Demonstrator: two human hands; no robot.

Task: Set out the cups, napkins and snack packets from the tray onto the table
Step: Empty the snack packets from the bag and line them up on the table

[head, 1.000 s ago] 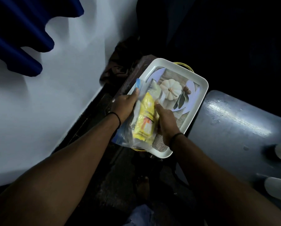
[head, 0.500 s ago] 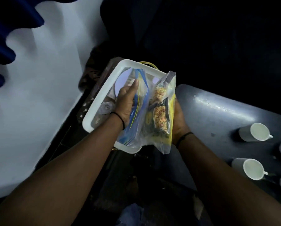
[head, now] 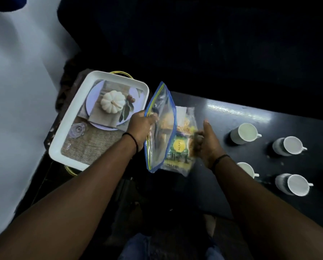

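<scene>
My left hand [head: 141,126] grips a clear zip bag with a blue edge [head: 161,128], held upright just right of the white tray [head: 70,117]. My right hand [head: 206,141] holds yellow and green snack packets [head: 181,147] over the left end of the dark table [head: 232,113]. The tray's floor shows a printed pumpkin picture with nothing lying on it. Several white cups [head: 244,133] stand on the table to the right.
The tray rests on a dark stand [head: 63,94] with a yellow wire rim [head: 70,170] under it. A white wall [head: 16,91] runs along the left. The floor between stand and table is dark.
Both hands lifted the bag and the packets out of the tray and carried them right, toward the table. The tray's printed floor is now uncovered.
</scene>
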